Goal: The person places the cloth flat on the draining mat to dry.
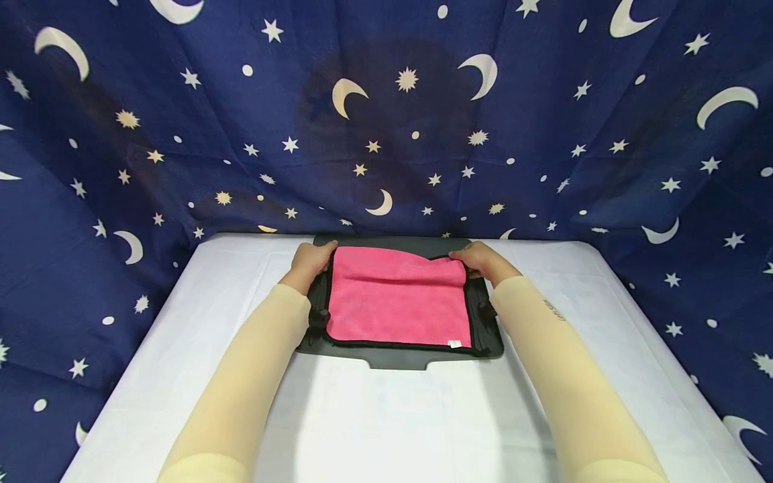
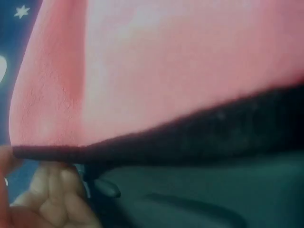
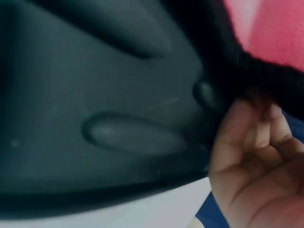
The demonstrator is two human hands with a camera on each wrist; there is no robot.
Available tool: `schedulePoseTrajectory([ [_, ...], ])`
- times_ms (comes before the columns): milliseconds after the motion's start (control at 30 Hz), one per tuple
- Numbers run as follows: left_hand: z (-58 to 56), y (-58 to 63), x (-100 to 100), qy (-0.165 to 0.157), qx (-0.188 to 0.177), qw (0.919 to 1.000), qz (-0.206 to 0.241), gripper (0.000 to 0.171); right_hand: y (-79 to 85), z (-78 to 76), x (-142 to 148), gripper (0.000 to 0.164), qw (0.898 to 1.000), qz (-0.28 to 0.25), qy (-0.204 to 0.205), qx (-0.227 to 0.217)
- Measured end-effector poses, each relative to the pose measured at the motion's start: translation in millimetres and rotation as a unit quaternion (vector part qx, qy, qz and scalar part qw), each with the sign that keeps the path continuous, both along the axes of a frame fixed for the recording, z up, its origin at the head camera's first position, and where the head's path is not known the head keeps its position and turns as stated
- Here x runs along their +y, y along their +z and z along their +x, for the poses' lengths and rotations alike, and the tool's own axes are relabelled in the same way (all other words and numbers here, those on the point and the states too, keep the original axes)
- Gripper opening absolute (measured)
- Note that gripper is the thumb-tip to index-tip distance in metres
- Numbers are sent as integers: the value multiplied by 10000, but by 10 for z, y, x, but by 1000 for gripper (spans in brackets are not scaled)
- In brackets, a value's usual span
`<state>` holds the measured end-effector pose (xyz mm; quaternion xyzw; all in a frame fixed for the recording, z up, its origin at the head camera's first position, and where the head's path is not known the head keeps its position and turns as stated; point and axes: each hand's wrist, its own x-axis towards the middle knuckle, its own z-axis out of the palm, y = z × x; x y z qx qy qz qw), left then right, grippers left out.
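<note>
A pink cloth (image 1: 398, 308) with black edging and a small white tag (image 1: 455, 343) lies over a dark grey board (image 1: 396, 362). My left hand (image 1: 311, 260) pinches its far left corner; in the left wrist view the thumb and curled fingers (image 2: 54, 194) meet at the black edging, and the pink fabric rises above them. At the far right corner my right hand (image 1: 480, 259) pinches the edging. The right wrist view has those fingers (image 3: 232, 133) beside the board's moulded ridges (image 3: 133, 133). Along its far side the cloth is lifted and creased.
Black straps or clips (image 1: 319, 319) stick out at the board's left and right sides. Underneath is a white-covered table (image 1: 374, 429). A dark blue curtain (image 1: 417, 161) with moons and stars hangs close behind the board and along both sides.
</note>
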<state>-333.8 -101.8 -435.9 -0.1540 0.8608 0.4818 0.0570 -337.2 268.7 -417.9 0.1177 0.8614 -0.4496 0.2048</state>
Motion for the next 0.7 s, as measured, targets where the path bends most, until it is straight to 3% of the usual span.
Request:
schedulePoseTrajectory([
  [167, -63, -61, 6, 60, 252, 9927, 1177, 28, -16, 8, -41, 42, 9993, -51, -133, 337],
  [267, -61, -64, 12, -30, 373, 9906, 1317, 23, -32, 5, -46, 37, 9984, -193, -181, 497],
  [400, -20, -9, 5, -251, 596, 9863, 1516, 31, -32, -21, -3, 28, 9952, -729, -366, 549],
  [600, -11, 28, -28, -417, 1026, 9759, 1880, 36, 17, -53, 88, 26, 9778, -1780, -697, 859],
  [700, -17, -34, -15, -295, 1054, 9797, 1681, 34, -10, -66, 110, 29, 9710, -2038, -827, 932],
])
